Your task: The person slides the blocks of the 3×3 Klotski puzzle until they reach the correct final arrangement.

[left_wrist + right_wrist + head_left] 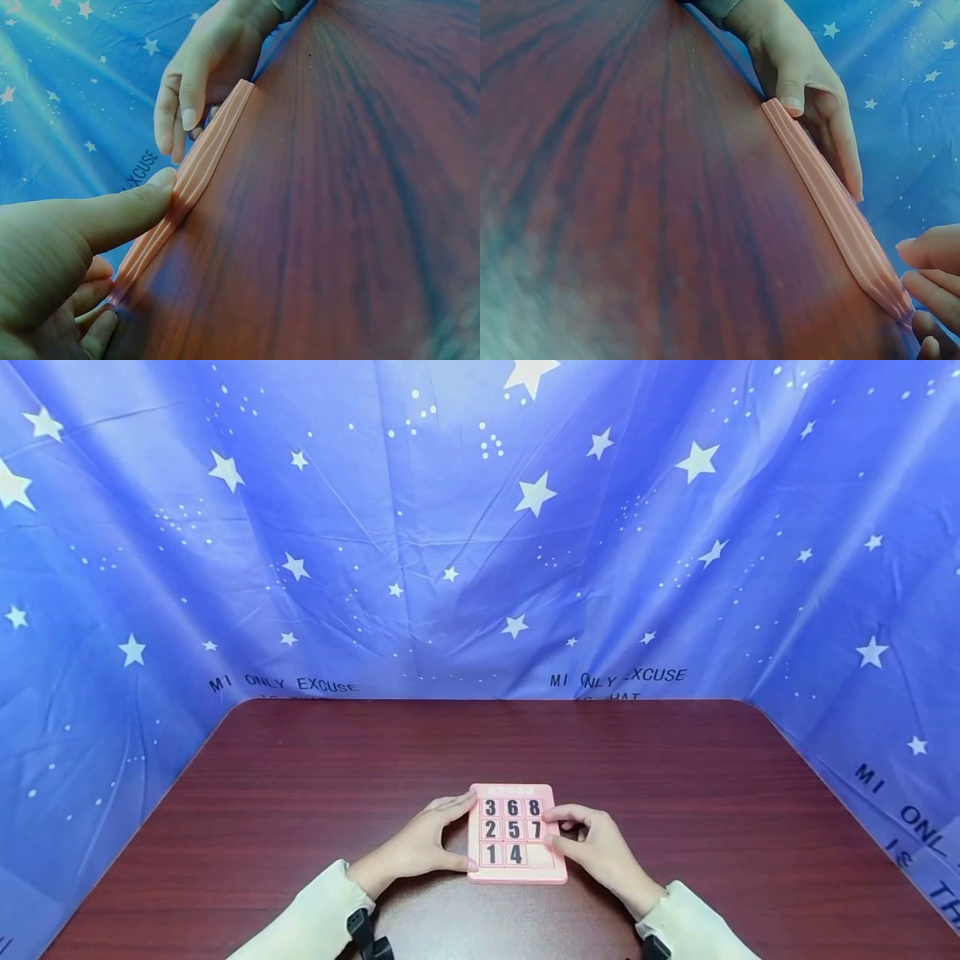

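A pink number slide puzzle (517, 875) lies flat on the table, its tiles reading 3 6 8, 2 5 7 and 1 4 from the top row down. The bottom right slot holds no tile. My left hand (422, 841) holds the puzzle's left side, thumb near the lower corner and fingers near the upper one. In the left wrist view, that thumb (142, 206) presses the ridged side edge. My right hand (600, 847) is at the right side, with index finger and thumb by the 7 tile (536, 831). Whether they touch the tile is unclear.
The dark red wooden table (360, 752) reaches back to a blue curtain (450, 527) printed with white stars and lettering. The curtain also runs along both sides. A black strap device (363, 931) sits on the left sleeve.
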Demonstrator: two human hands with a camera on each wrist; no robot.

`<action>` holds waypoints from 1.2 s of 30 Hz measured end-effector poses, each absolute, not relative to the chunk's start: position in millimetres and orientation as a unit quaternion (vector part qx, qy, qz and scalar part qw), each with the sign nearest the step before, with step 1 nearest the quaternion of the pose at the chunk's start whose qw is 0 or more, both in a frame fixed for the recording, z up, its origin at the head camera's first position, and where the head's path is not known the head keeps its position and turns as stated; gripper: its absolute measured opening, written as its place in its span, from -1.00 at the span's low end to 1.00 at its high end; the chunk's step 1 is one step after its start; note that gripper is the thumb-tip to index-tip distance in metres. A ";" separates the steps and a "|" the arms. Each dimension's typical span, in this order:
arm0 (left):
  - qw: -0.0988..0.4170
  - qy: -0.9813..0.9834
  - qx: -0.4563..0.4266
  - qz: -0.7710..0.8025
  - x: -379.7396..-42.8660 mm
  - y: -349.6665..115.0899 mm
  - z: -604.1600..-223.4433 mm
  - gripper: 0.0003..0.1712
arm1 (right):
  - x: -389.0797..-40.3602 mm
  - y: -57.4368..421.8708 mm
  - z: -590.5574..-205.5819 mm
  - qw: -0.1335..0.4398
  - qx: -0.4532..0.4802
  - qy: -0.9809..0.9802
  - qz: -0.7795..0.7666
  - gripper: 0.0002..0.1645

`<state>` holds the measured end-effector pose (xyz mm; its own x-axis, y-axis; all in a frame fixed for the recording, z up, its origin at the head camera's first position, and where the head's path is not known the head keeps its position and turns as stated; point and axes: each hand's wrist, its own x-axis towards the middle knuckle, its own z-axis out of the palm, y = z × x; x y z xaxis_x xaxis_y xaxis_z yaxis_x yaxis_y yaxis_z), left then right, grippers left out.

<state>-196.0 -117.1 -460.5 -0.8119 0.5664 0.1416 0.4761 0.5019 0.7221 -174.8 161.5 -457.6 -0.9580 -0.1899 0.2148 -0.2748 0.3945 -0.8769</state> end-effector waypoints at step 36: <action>0.053 0.865 0.308 0.393 -195.6 -117.7 -459.4 0.09 | -174.3 163.6 -459.7 0.059 0.122 -0.855 0.501 -0.70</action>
